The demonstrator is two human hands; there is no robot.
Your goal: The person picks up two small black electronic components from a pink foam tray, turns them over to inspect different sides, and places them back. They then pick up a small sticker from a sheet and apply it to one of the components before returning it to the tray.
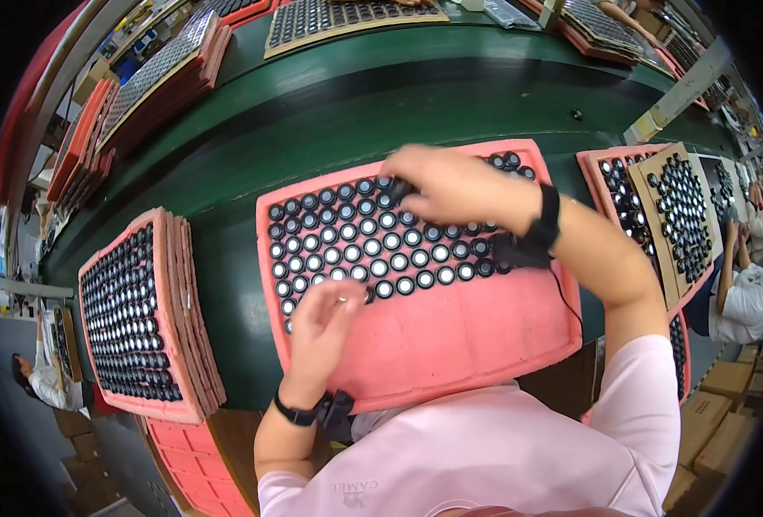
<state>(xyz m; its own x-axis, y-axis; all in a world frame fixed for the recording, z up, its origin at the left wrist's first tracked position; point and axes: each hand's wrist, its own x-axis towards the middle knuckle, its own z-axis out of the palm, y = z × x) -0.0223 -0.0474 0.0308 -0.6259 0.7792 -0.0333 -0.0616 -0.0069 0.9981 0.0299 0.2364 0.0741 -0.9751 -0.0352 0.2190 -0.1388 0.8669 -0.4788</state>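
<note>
A pink foam tray (450, 345) lies before me, its far part filled with rows of small black round parts with pale, shiny tops (350, 253). Over the far rows reaches my right hand (446, 185), slightly blurred, its thumb and fingers closed around a black round part (401, 191). My left hand (319, 323) is above the tray's left side, by the nearest row. Its fingers are curled together, and a tiny pale spot shows at the fingertips; what they hold, if anything, I cannot make out. Both wrists wear black bands with small black devices.
To the left stands a stack of pink trays (193, 345) topped with similar parts. At right, more parts lie on a brown board (657, 215) over another tray. A green conveyor belt (330, 112) runs behind, with loaded trays beyond. Other people sit at both sides.
</note>
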